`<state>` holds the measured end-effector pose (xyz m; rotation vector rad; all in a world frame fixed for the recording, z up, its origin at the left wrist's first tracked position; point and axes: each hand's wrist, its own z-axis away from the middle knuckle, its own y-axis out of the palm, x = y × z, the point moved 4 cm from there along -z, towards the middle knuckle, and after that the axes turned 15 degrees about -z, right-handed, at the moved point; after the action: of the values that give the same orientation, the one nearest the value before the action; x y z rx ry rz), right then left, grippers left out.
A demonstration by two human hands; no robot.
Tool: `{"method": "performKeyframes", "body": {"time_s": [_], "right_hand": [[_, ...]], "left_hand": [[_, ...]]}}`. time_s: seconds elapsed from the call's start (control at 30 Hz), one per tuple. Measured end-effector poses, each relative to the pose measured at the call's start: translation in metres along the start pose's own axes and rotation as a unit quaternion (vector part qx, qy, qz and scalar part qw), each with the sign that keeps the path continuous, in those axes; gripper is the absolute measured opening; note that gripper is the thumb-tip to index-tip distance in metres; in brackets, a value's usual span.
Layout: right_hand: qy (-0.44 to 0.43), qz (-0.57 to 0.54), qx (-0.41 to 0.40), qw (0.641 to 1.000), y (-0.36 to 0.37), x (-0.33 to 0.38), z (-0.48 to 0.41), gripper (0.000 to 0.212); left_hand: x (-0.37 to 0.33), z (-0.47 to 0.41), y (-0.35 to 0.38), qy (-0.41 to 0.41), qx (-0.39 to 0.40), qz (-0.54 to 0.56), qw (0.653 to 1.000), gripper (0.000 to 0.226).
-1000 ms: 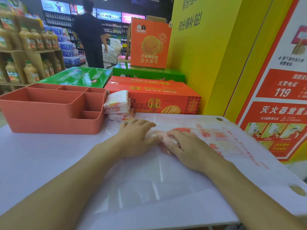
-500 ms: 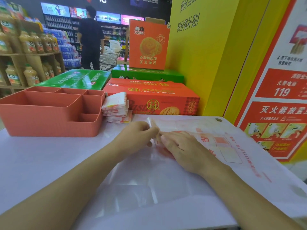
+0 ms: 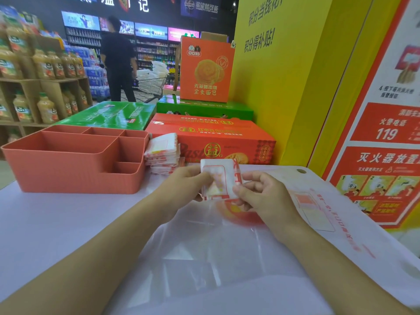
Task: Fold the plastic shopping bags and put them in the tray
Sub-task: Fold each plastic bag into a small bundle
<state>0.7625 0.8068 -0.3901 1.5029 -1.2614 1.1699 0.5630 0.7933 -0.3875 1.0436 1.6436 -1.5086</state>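
Right, I see both hands raised just above the bench (image 3: 56, 223), a little in from its far edge, with a small folded plastic bag (image 3: 217, 178) between them. The left hand (image 3: 181, 185) has its grip closed on the packet's left edge, thumb on the near face. The right hand (image 3: 261, 194) pinches the right edge with curled fingers. The packet is white with red print, stands roughly upright and is clear of the bench top.

Below the hands an unfolded bag (image 3: 329, 223) lies flat, spreading from the middle of the bench to its right edge. I think more than one sheet lies there, but the clear film makes the layers hard to tell apart.

The salmon divided tray (image 3: 75, 171) sits at the bench's far left corner. Just beside its right wall, a stack of folded bags (image 3: 162, 153) rests at the far edge.

Behind the bench lie an orange carton (image 3: 227, 137) and a green carton (image 3: 109, 114). A yellow pillar (image 3: 284, 76) rises past the far right corner. Beyond, a person in dark clothes (image 3: 118, 57) stands by a shopping cart (image 3: 152, 85).
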Motion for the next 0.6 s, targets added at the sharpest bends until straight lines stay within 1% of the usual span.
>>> {"method": "performKeyframes", "body": {"time_s": [0.07, 0.13, 0.17, 0.2, 0.23, 0.27, 0.3, 0.33, 0.4, 0.43, 0.47, 0.6], "right_hand": [[0.038, -0.075, -0.007, 0.996, -0.001, -0.004, -0.002, 0.03], [0.081, -0.15, -0.013, 0.985, -0.002, -0.007, -0.004, 0.028], [0.098, -0.169, -0.015, 0.981, -0.003, -0.006, -0.006, 0.027], [0.112, -0.182, -0.018, 0.977, -0.002, -0.005, -0.008, 0.026], [0.123, -0.195, -0.02, 0.973, -0.001, -0.003, -0.01, 0.024], [0.128, -0.211, -0.025, 0.969, 0.001, 0.0, -0.014, 0.02], [0.13, -0.228, -0.029, 0.964, 0.005, 0.003, -0.018, 0.017], [0.132, -0.246, -0.032, 0.96, 0.011, 0.006, -0.022, 0.015], [0.141, -0.281, -0.025, 0.949, 0.027, 0.01, -0.033, 0.018], [0.145, -0.297, -0.016, 0.944, 0.037, 0.013, -0.04, 0.019], [0.148, -0.308, -0.005, 0.94, 0.049, 0.015, -0.046, 0.02], [0.16, -0.331, 0.013, 0.93, 0.099, 0.024, -0.074, 0.018]], "left_hand": [[0.002, 0.0, -0.001, -0.002, -0.003, -0.006, 1.0, 0.021], [0.002, 0.0, -0.002, -0.01, -0.011, -0.002, 1.0, 0.025], [0.002, -0.001, -0.004, -0.017, -0.023, -0.006, 1.0, 0.029], [0.003, -0.001, -0.008, -0.023, -0.044, -0.029, 0.998, 0.031], [0.005, -0.003, -0.013, -0.024, -0.073, -0.083, 0.994, 0.033], [0.007, -0.005, -0.019, -0.015, -0.096, -0.169, 0.981, 0.033], [0.009, -0.006, -0.022, -0.004, -0.103, -0.269, 0.958, 0.034], [0.011, -0.007, -0.024, 0.004, -0.088, -0.359, 0.929, 0.036], [0.017, -0.007, -0.02, 0.013, -0.03, -0.476, 0.879, 0.048], [0.019, -0.005, -0.017, 0.015, -0.006, -0.507, 0.862, 0.052], [0.021, -0.005, -0.015, 0.017, 0.004, -0.52, 0.854, 0.053], [0.023, -0.007, -0.017, 0.022, -0.024, -0.513, 0.857, 0.053]]}}
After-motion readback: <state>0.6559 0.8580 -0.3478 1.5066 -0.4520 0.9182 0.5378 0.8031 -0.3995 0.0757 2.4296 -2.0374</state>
